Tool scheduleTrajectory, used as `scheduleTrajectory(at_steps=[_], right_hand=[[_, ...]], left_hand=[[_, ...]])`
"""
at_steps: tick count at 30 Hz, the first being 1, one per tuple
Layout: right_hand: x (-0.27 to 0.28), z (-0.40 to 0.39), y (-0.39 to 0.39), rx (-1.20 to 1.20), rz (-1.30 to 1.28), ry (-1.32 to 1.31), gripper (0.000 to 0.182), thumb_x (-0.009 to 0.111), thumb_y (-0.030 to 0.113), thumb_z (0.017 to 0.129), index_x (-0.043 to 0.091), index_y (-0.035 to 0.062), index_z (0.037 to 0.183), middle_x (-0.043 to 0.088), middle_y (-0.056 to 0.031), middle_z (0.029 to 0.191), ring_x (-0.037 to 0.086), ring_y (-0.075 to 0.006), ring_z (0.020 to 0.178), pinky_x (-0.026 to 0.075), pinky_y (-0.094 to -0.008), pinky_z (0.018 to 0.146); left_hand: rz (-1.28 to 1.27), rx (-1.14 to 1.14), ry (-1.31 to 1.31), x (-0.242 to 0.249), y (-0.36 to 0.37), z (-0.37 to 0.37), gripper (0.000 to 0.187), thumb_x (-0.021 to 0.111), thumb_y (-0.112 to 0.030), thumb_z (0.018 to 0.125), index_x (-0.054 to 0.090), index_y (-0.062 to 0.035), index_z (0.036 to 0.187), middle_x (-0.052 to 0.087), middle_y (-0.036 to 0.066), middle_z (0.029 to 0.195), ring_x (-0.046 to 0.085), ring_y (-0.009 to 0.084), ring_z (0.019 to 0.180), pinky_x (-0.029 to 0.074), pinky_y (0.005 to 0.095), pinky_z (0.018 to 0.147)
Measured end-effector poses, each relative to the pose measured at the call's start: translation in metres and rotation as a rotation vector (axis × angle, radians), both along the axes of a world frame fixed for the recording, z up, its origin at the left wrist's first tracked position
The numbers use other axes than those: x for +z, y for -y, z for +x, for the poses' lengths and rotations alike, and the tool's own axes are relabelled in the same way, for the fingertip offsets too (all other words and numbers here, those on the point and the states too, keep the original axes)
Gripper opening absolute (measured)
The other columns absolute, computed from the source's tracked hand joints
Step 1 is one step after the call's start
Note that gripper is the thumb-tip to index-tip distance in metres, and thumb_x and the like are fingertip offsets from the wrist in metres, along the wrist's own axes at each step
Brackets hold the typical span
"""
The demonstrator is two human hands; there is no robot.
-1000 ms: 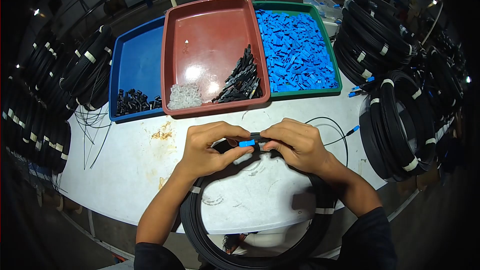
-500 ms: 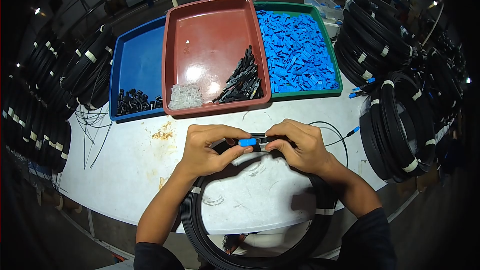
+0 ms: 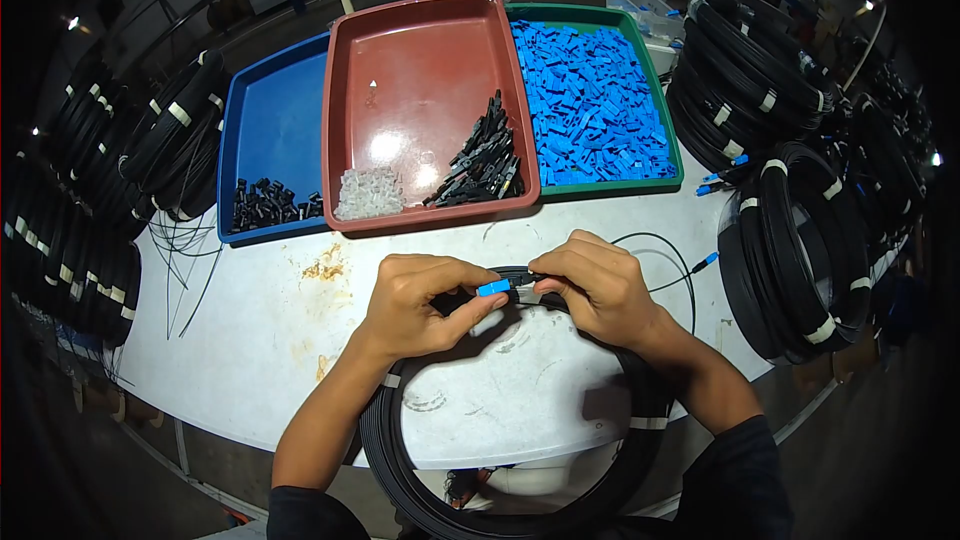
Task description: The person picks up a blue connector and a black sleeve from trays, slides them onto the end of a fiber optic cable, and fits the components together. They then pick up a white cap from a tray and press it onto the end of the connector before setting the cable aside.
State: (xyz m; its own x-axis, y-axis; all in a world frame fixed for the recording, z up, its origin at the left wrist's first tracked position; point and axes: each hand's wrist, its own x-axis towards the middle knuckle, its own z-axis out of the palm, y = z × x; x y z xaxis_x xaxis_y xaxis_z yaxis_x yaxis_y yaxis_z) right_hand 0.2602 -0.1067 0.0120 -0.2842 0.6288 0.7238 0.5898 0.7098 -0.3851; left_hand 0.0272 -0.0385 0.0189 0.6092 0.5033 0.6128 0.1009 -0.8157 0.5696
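Thumb and fingers of my left hand (image 3: 425,305) pinch a small blue fibre connector (image 3: 491,288) at its sides. Just to its right, my right hand (image 3: 600,290) is closed on the black cable end (image 3: 535,278) behind the connector. Both hands are over the far side of a large coil of black cable (image 3: 382,430), which overhangs the front edge of the table. A loose cable tail with another blue connector (image 3: 705,263) at its tip lies right of my right hand.
Behind my hands stand a blue tray (image 3: 270,120) with black parts, a red tray (image 3: 430,50) with clear and long black pieces, and a green tray (image 3: 672,145) full of blue connector housings. Coils of black cable (image 3: 785,250) flank the white table (image 3: 260,340) on both sides.
My right hand has shifted slightly up and away from the blue connector. The blue connector has tilted a little in my left hand, its right end higher.
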Motion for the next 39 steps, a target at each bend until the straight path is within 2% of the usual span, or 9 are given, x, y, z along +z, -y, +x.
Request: scheduleTrajectory(at_steps=[4,6,12,19,21,25,31,33,39], right_hand=[[0.0,-0.001,0.001,-0.002,0.006,0.003,0.023,0.079,-0.003,0.075,0.069,-0.0014,0.095,0.066,-0.0115,0.079,0.061,-0.0265,0.067,0.047,-0.0363,0.059],[0.0,-0.001,0.002,0.029,0.028,0.02,0.021,0.072,-0.007,0.074,0.065,-0.0011,0.093,0.061,-0.0105,0.076,0.06,-0.0284,0.069,0.048,-0.0391,0.064],[-0.001,-0.002,0.001,0.035,0.073,0.098,0.021,0.069,-0.006,0.072,0.062,-0.0001,0.09,0.054,-0.0097,0.072,0.056,-0.0278,0.065,0.044,-0.0392,0.06],[-0.001,-0.003,-0.003,0.093,0.117,0.038,0.022,0.068,-0.009,0.069,0.062,-0.0022,0.089,0.055,-0.0119,0.071,0.055,-0.0287,0.062,0.045,-0.0393,0.057],[-0.002,-0.001,-0.003,0.117,0.1,0.044,0.026,0.075,-0.012,0.068,0.064,-0.0033,0.09,0.061,-0.0111,0.073,0.058,-0.0258,0.06,0.045,-0.0365,0.053],[-0.002,-0.001,-0.006,0.128,0.088,0.028,0.026,0.074,-0.013,0.067,0.064,-0.0037,0.089,0.061,-0.0115,0.073,0.059,-0.026,0.06,0.046,-0.0362,0.054],[-0.004,-0.003,-0.006,0.133,0.062,-0.026,0.024,0.066,-0.014,0.065,0.062,-0.0033,0.086,0.055,-0.0123,0.07,0.056,-0.0296,0.062,0.046,-0.0405,0.055],[-0.004,-0.002,-0.007,0.132,0.051,0.001,0.024,0.072,-0.015,0.066,0.064,-0.0044,0.086,0.063,-0.0122,0.073,0.061,-0.0263,0.062,0.048,-0.0363,0.054],[-0.002,-0.004,-0.007,0.133,0.033,-0.014,0.022,0.072,-0.016,0.067,0.064,-0.0048,0.085,0.063,-0.0124,0.072,0.062,-0.0269,0.062,0.048,-0.0367,0.054]], left_hand=[[-0.038,0.01,0.02,0.001,0.0,0.001,0.012,0.085,-0.008,0.076,0.078,-0.0024,0.084,0.075,0.01,0.073,0.07,0.017,0.057,0.054,0.0256,0.055],[0.12,-0.074,0.052,-0.002,-0.003,0.0,0.009,0.084,-0.008,0.075,0.077,-0.0036,0.08,0.075,0.009,0.072,0.069,0.0175,0.056,0.052,0.0257,0.052],[0.132,-0.092,0.051,-0.002,-0.002,0.002,0.009,0.084,-0.006,0.074,0.076,-0.0037,0.076,0.074,0.009,0.07,0.07,0.0178,0.056,0.052,0.0264,0.053],[0.102,-0.097,0.107,-0.002,-0.002,0.004,0.009,0.085,-0.005,0.073,0.076,-0.0026,0.075,0.075,0.011,0.073,0.071,0.0182,0.058,0.055,0.0259,0.055],[0.077,-0.115,0.1,-0.003,-0.002,0.003,0.009,0.084,-0.004,0.073,0.076,-0.0015,0.076,0.076,0.013,0.075,0.072,0.0176,0.058,0.055,0.0251,0.053],[0.02,-0.126,0.092,-0.005,-0.002,0.003,0.01,0.084,-0.003,0.073,0.076,0.0001,0.077,0.076,0.013,0.074,0.071,0.0167,0.057,0.055,0.0245,0.052],[-0.048,-0.129,0.09,-0.008,-0.003,0.004,0.011,0.085,-0.003,0.074,0.077,0.0023,0.079,0.076,0.013,0.073,0.07,0.0144,0.055,0.054,0.0237,0.049],[-0.063,-0.125,0.066,-0.008,-0.003,0.004,0.011,0.085,-0.004,0.075,0.077,0.0028,0.078,0.075,0.013,0.071,0.07,0.0137,0.054,0.054,0.0235,0.048],[-0.091,-0.109,0.05,-0.006,-0.002,0.003,0.011,0.085,-0.004,0.076,0.077,0.0032,0.078,0.075,0.013,0.07,0.071,0.0135,0.054,0.055,0.0236,0.049]])
